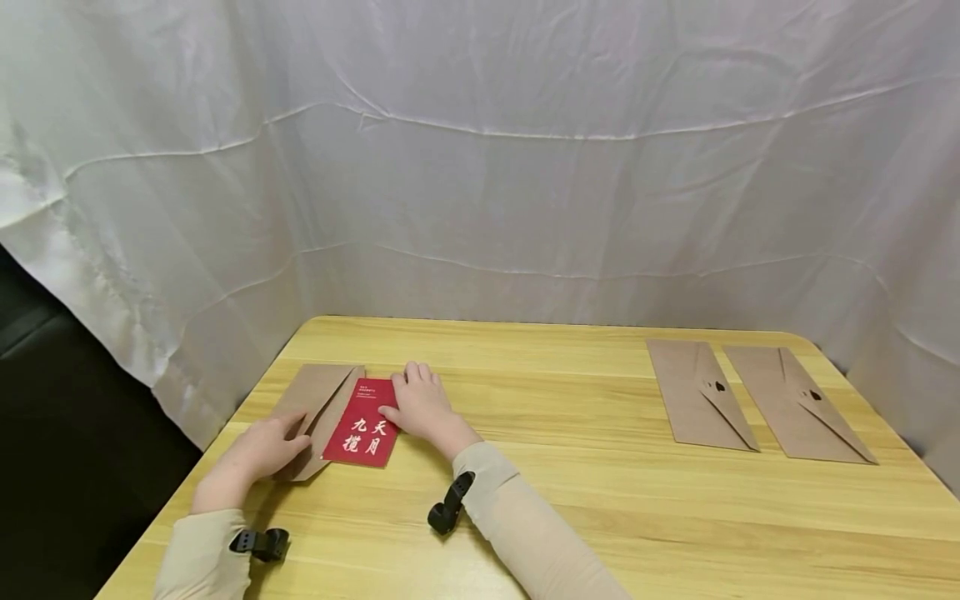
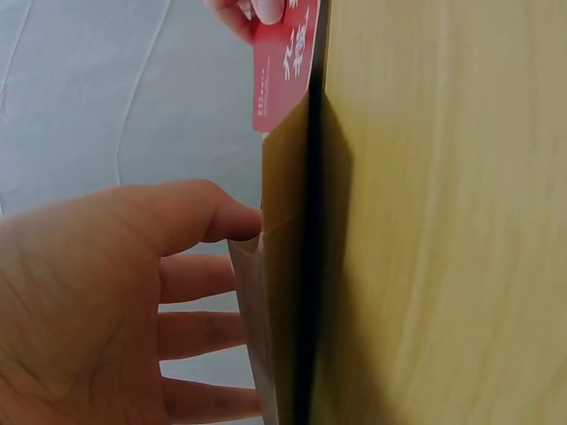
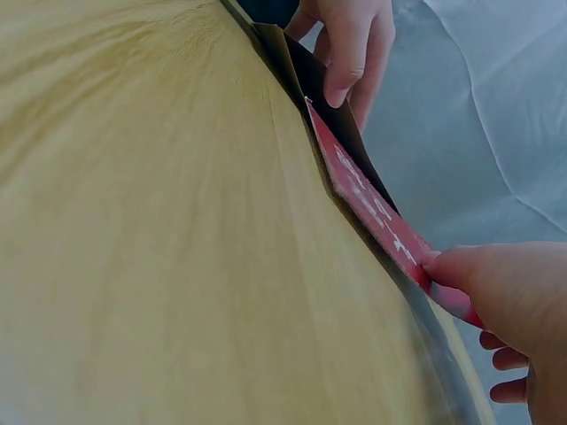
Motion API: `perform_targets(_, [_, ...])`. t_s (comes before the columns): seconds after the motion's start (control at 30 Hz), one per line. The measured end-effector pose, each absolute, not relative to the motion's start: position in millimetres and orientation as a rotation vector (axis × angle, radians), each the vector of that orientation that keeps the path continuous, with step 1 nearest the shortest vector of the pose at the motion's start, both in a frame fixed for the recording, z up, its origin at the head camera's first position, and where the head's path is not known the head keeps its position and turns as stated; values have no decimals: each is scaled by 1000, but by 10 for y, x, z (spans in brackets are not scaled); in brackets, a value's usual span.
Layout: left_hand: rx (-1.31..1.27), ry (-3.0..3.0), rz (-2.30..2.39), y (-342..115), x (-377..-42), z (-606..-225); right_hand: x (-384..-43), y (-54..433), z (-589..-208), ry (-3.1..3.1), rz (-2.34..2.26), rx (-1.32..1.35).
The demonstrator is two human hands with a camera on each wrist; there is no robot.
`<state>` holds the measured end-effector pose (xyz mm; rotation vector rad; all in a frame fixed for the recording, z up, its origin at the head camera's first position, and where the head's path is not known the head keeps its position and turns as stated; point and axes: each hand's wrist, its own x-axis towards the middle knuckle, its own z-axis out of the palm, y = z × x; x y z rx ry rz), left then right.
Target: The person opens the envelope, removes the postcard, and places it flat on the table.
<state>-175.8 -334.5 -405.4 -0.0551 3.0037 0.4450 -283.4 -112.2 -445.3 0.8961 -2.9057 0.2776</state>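
Right fingers (image 3: 469, 266) pinch a thin, rectangular card (image 1: 363, 425).

Plain brown on the envelope at left (image 1: 315, 385), red with white characters on the card (image 1: 363, 422), brown with small black marks on the two envelopes at right (image 1: 696, 395), yellow wood grain on the table (image 1: 540, 400), silvery grey on the curtain (image 1: 480, 200), beige on the sleeves (image 1: 540, 525), black on the wrist cameras (image 1: 446, 517).
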Motion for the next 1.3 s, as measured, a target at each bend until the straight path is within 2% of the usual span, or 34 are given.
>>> perform_targets(1.3, [-39,3027,462,-3580,-1747,-4148,-2944,-975,-4427,-3006,415,958])
